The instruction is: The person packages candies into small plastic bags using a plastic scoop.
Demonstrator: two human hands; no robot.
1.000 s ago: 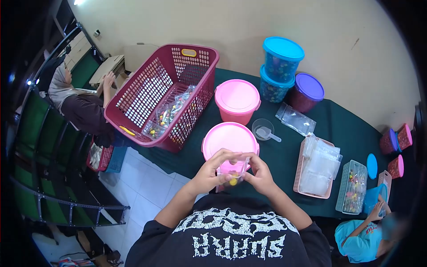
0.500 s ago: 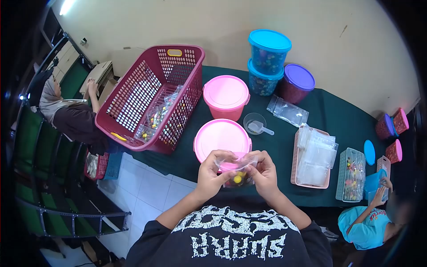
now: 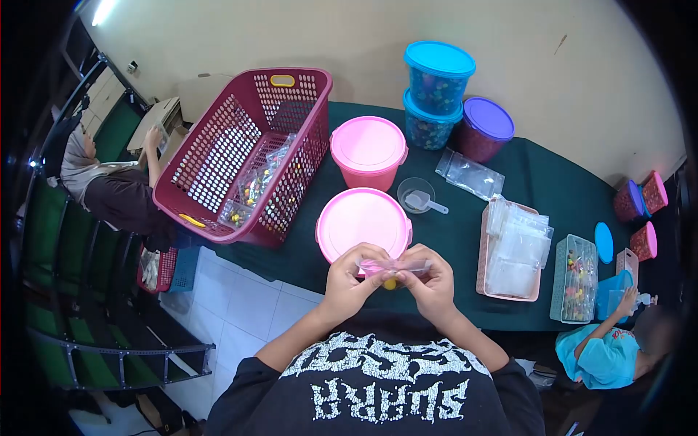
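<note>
Between my two hands is a small clear plastic bag (image 3: 395, 267), its top edge pinched by the thumbs and fingers. My left hand (image 3: 352, 282) is closed on the bag's left side, and my right hand (image 3: 432, 286) on its right. A yellow piece shows below the thumbs; most of the contents are hidden by my fingers. Just beyond my hands stands a tub with a pink lid (image 3: 363, 224). Behind that is a second pink tub (image 3: 368, 149). To their right, a white scoop (image 3: 427, 202) lies in a clear bowl (image 3: 404, 190).
A maroon basket (image 3: 323, 123) with several filled bags stands at left. Right are a tray of empty bags (image 3: 515, 254), a basket of colourful pieces (image 3: 576, 280), and loose bags (image 3: 472, 174). Stacked blue tubs (image 3: 438, 80) stand behind. One person (image 3: 116, 192) is left, another (image 3: 600, 356) right.
My hands have drawn closer together at the bag's top, which now looks flatter and less open. The person on the right has moved their hands and now holds something clear.
</note>
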